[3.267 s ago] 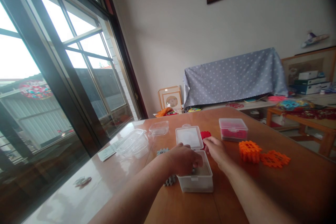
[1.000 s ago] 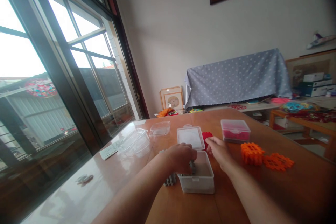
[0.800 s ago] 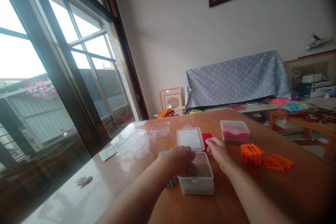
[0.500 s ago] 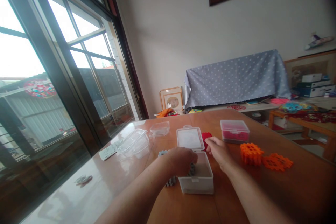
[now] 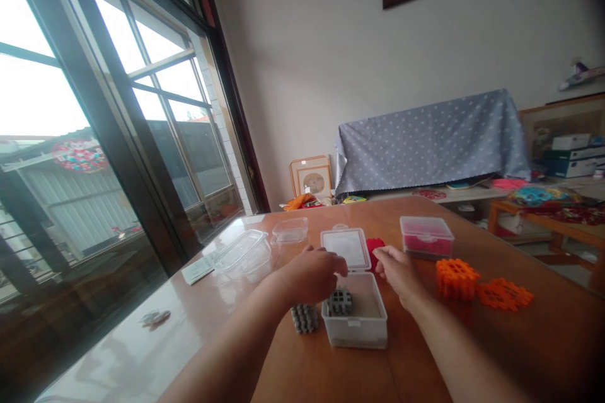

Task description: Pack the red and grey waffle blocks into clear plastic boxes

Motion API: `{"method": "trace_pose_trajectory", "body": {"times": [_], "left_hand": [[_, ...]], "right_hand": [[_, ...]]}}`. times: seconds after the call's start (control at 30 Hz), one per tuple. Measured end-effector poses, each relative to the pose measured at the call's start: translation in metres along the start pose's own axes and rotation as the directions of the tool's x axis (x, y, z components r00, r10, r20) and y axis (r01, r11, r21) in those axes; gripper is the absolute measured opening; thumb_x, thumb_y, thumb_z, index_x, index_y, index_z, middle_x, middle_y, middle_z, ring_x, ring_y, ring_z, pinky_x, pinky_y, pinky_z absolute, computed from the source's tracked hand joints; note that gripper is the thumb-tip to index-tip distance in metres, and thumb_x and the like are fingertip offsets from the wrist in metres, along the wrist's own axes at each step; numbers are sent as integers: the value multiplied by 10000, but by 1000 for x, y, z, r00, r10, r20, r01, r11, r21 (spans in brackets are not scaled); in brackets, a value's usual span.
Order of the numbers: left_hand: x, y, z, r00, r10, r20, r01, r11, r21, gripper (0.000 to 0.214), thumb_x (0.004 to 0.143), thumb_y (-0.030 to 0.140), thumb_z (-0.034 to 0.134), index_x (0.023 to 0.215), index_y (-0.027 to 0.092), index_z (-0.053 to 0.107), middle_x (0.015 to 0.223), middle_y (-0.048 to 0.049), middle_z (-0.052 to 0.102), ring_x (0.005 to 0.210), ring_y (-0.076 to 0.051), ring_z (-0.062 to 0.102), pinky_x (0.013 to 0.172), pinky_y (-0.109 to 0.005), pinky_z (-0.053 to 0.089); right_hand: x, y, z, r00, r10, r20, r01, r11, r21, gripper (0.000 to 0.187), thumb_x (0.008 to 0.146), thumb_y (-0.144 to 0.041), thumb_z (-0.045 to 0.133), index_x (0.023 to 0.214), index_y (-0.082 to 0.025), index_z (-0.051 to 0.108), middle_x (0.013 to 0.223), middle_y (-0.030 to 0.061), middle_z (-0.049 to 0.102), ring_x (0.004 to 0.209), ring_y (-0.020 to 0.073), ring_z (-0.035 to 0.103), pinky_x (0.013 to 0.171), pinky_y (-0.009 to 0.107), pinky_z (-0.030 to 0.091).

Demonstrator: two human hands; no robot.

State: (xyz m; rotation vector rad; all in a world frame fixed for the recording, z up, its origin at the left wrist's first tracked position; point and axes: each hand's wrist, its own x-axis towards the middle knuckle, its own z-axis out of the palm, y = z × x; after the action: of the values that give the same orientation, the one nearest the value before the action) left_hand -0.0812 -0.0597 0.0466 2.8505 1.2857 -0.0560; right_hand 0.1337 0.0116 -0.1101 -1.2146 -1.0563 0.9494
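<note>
we are lifting our left hand (image 5: 309,276) away, fingers together, baring one grey block (image 5: 340,302) in the box (image 5: 354,324). our right hand (image 5: 399,274) is staying beside one red piece (image 5: 375,250), fingers together.

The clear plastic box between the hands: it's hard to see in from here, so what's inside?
A grey lattice-shaped plastic block stands inside the clear plastic box, near its left wall. The box's cloudy front wall hides the block's base.
</note>
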Motion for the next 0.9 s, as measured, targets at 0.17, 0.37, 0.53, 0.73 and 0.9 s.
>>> {"method": "trace_pose_trajectory", "body": {"times": [0.17, 0.37, 0.53, 0.73, 0.9], "left_hand": [[-28, -36, -13, 990, -98, -103, 75, 976, -203, 307, 850, 142, 547, 1106, 241, 685, 1114, -36, 732, 1007, -208, 675, 898, -321, 533], [-51, -60, -9, 990, -125, -70, 96, 941, -325, 380, 804, 276, 728, 1171, 222, 650, 1157, -60, 705, 1020, -221, 671, 908, -339, 551], [-53, -59, -1, 988, -155, -13, 145, 950, -277, 522, 731, 309, 788, 1218, 212, 629, 1204, -81, 687, 1056, -252, 660, 913, -361, 550], [-51, -58, 1, 988, -157, -10, 150, 957, -248, 498, 728, 258, 759, 1207, 200, 634, 1188, -84, 685, 1040, -256, 657, 900, -361, 547], [-49, -47, -12, 989, -110, -95, 87, 972, -220, 445, 744, 249, 748, 1175, 220, 644, 1175, -70, 682, 1050, -251, 645, 901, -343, 535]], "right_hand": [[-5, -7, 1, 1000, 26, -14, -26, 1000, -5, 301, 778, -517, 635, 734, -219, 630, 546, -29, 579, 544, 151, 520, 553, 272, 404], [-9, -13, 2, 1000, 4, -24, -4, 1000, -27, 291, 762, -504, 624, 695, -221, 607, 542, -16, 586, 540, 153, 521, 556, 274, 399], [-9, -10, 1, 1000, 0, -14, -1, 999, -45, 317, 763, -524, 624, 682, -218, 607, 552, -6, 591, 541, 156, 520, 536, 272, 376], [-9, -8, 0, 1000, -6, -8, 6, 999, -50, 319, 763, -525, 622, 710, -210, 634, 555, -2, 593, 534, 158, 526, 527, 271, 363], [-7, -7, 1, 1000, 13, -16, -14, 998, -55, 318, 773, -528, 630, 694, -221, 616, 554, -10, 593, 534, 156, 520, 527, 273, 372]]}}
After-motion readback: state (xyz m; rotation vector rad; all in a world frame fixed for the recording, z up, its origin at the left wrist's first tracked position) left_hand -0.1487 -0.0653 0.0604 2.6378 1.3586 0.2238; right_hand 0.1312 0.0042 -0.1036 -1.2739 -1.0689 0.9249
